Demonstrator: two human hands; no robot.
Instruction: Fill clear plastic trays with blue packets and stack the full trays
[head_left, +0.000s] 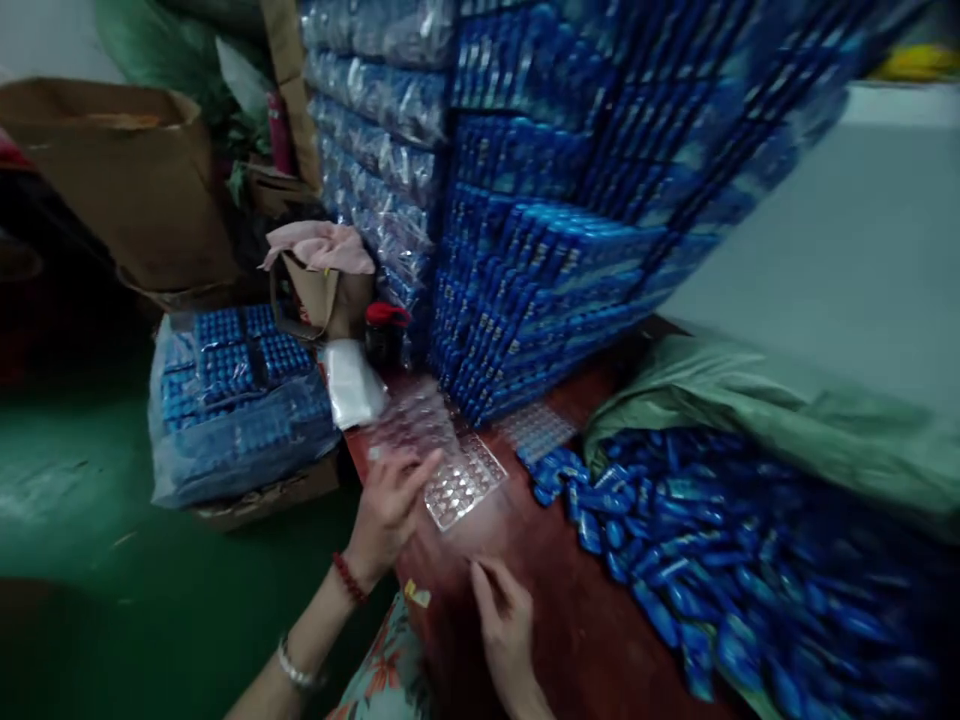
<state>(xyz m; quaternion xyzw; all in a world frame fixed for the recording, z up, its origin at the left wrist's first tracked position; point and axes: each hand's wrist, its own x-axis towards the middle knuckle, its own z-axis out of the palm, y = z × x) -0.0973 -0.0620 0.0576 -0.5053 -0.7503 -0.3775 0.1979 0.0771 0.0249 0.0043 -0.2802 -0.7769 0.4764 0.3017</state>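
Observation:
My left hand (388,507), with a red bead bracelet and a pale bangle at its wrist, is over the near edge of the clear plastic trays. Its fingers are stretched out and somewhat apart, slightly blurred. Just right of the fingers lies a clear tray with rows of round cavities (463,485); more clear trays (412,425) are stacked behind it. My right hand (506,620) is closed in a pinch, thumb against forefinger, on the edge of a thin clear plastic bag (480,535). That film is blurred, and its outline is hard to follow.
Small blue packets (675,530) spill from a green sack (697,390) on the right. Tall stacks of blue packs (525,270) stand behind the red tabletop (562,600). White plastic bags (352,385), a red-lidded jar (384,330) and a bagged blue bundle (240,430) are at left.

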